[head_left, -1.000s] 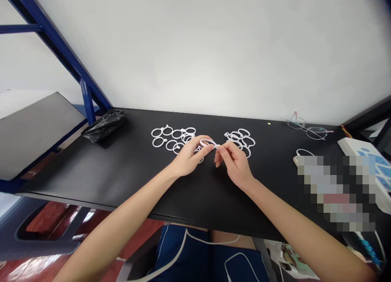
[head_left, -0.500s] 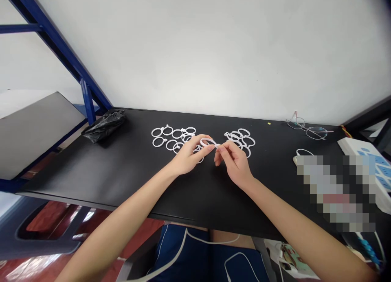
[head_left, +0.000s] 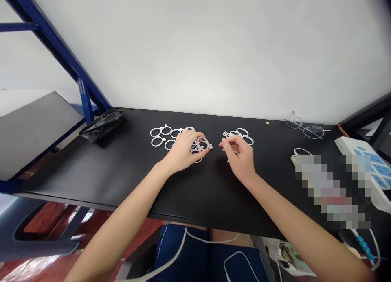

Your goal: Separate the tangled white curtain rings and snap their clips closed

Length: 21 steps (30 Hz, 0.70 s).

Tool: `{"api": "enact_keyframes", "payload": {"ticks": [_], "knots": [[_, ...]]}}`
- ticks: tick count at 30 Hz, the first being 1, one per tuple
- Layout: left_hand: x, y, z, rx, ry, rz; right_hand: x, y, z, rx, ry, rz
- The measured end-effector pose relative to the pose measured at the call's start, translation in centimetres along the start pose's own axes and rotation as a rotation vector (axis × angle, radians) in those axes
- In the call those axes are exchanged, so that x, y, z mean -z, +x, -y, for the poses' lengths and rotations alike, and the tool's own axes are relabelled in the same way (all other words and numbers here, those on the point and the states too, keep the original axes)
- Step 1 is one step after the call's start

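White plastic rings with small tabs lie in two groups on the black desk. My left hand (head_left: 185, 151) is over the right side of the left group (head_left: 157, 141), its thumb and fingers spread around one white ring (head_left: 204, 143). That ring overlaps others, its tab pointing right; whether the fingers still touch it is hard to see. My right hand (head_left: 240, 154) is over the near part of the right group (head_left: 242, 131). Its thumb and index fingertips are together, with nothing visible between them. Both hands cover some of the rings.
A crumpled black plastic bag (head_left: 102, 125) lies on the desk (head_left: 122, 176) at the left. Eyeglasses (head_left: 313, 131), a blurred-out object with a cable (head_left: 332, 192) and a white power strip (head_left: 363, 160) are at the right. A white wall rises behind.
The ring both hands held above the desk is now lower, over the left group. My right hand has let go of it, and my left hand's fingers have spread apart.
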<state>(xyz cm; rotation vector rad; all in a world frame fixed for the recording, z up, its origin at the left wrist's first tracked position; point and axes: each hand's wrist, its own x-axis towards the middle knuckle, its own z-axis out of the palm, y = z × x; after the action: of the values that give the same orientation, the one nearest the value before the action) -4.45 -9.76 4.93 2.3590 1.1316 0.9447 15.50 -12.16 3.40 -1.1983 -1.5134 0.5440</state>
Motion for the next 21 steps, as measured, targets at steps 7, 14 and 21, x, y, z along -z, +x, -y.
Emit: {"api": "enact_keyframes", "payload": {"ticks": [7,14,21], "knots": [[-0.9,-0.3,0.9,-0.002,0.188,0.041,1.8,1.9,-1.7,0.097,-0.335,-0.072],[-1.3,-0.4,1.5,0.005,0.203,0.044,1.8,2.1,-2.7,0.1,-0.341,-0.063],[-1.8,-0.5,2.0,0.027,0.215,0.05,2.7,2.9,-3.9,0.004,-0.347,-0.102]]}}
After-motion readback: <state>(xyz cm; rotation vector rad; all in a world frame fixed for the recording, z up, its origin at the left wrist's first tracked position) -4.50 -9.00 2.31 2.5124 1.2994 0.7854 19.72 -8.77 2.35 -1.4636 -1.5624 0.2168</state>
